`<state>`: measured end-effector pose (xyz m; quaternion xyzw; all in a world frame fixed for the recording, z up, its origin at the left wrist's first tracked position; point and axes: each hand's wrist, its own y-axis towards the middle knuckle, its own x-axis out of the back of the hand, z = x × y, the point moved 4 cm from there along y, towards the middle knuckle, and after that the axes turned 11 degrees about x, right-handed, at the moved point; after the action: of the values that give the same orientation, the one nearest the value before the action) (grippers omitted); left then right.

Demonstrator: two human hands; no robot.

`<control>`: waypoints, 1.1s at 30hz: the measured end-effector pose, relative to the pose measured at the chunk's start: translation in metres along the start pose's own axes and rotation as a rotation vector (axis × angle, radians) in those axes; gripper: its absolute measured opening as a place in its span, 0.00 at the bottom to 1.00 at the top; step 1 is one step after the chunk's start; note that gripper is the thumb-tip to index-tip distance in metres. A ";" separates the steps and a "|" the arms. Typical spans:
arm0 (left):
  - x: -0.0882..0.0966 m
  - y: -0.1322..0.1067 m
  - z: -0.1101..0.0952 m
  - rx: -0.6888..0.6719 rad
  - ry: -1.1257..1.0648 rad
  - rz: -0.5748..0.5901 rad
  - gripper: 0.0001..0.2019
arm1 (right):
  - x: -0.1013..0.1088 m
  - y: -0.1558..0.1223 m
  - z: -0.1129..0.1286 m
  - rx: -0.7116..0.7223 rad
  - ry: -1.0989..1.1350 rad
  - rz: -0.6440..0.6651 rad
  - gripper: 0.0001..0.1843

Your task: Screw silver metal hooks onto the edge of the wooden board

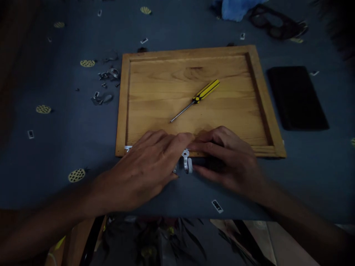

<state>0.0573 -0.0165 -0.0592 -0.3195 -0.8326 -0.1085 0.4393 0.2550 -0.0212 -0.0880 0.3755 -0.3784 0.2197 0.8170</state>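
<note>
A wooden framed panel (pixel 257 96) lies flat on the dark blue tablecloth. A screwdriver with a yellow and black handle (pixel 197 98) rests on the panel's middle. At the panel's near edge sits a small white metal hook (pixel 186 163). My left hand (pixel 144 170) lies over that edge, fingers curled down beside the hook and over a metal piece (pixel 128 148). My right hand (pixel 226 159) presses against the same edge from the right, its fingertips touching the hook.
A black phone (pixel 296 96) lies right of the panel. Dark glasses (pixel 274 24) and a blue cloth (pixel 235 9) sit at the far edge. Loose metal parts (pixel 107 83) lie left of the panel. The table's near edge runs just below my wrists.
</note>
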 end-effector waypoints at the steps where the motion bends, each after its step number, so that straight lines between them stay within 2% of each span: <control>1: 0.000 0.001 -0.001 -0.007 0.009 0.004 0.28 | 0.000 0.000 0.000 0.002 -0.006 0.005 0.15; 9: 0.001 0.000 -0.003 -0.031 0.049 -0.005 0.26 | 0.000 -0.002 0.003 0.003 0.005 -0.015 0.15; 17: 0.001 0.000 -0.003 -0.032 0.037 -0.011 0.30 | -0.002 0.001 0.001 -0.103 -0.003 0.015 0.17; 26: 0.002 0.000 0.002 0.002 -0.044 0.025 0.33 | -0.003 0.000 0.001 -0.073 0.015 0.007 0.17; 33: 0.002 0.001 0.002 -0.009 0.033 0.027 0.35 | -0.004 0.001 0.001 -0.026 0.014 -0.020 0.16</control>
<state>0.0560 -0.0135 -0.0588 -0.3306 -0.8204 -0.1116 0.4530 0.2517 -0.0211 -0.0899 0.3673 -0.3718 0.2093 0.8265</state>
